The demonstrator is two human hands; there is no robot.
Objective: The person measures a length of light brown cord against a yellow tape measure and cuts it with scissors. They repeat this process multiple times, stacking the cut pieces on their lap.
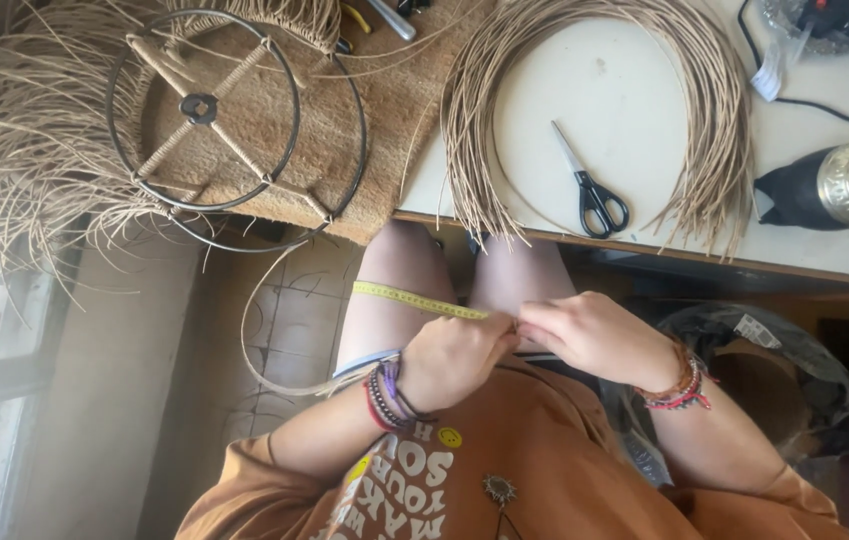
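Right now your left hand [454,355] and right hand [589,335] meet over your lap, fingertips touching. Left hand pinches the end of a yellow tape measure [414,299], which runs left across your thigh. Right hand pinches at the same spot; can't tell what's between its fingers. A thin cane strand [249,345] loops left of your knee. On the white table [624,100] beyond: a coil of cane [714,110] around black-handled scissors [592,190]. Far left, a wire lamp frame [209,110] lies on a woven mat [394,110].
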